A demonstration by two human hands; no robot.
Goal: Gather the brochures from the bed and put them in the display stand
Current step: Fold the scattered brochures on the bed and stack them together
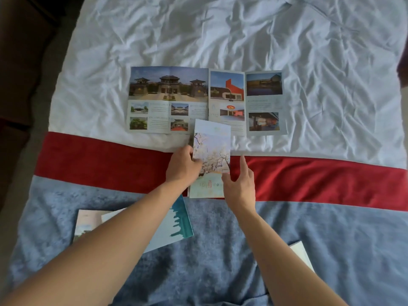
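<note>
Bedding fills the view: a wrinkled white sheet [220,36] covers the far half, a red band [320,180] runs across the middle, and a blue fleece blanket [220,250] lies nearest. On the white sheet, an unfolded brochure [167,100] lies flat and wide, showing photographs of buildings, its near edge just beyond the red band. At the near left, on the blanket, two more brochures [181,226] overlap, partly hidden under the left forearm. A white corner of another booklet [301,253] peeks out at the near right, beside the right forearm. Centre, a folded brochure with blossom branches [212,151] stands tilted over the red band, its far end overlapping the unfolded one. The left hand [182,166] pinches its left edge, thumb on the cover. The right hand [239,186] touches its near right corner, fingers loosely spread and the forefinger pointing away.
</note>
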